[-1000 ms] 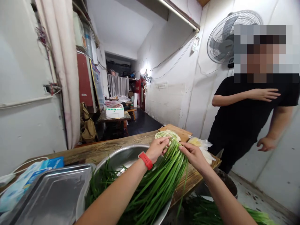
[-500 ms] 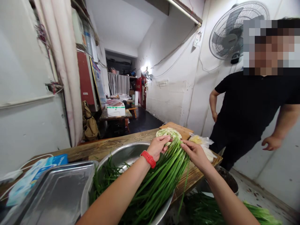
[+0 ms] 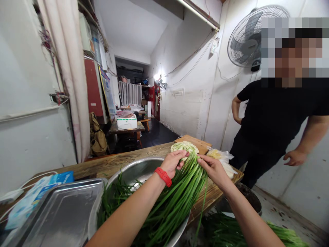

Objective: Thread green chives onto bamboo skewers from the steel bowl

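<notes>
Single head-worn view, forward and down, close over the wooden table (image 3: 115, 163)

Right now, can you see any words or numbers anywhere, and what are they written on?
No text here can be read.
Blue and white packet left of the metal tray: has print, too blurred to read.
White box with green trim on the far table: markings too small to read.
Posters or boards along the left wall: too far and too angled to read.
Red wristband on the left hand: no lettering shows.
</notes>
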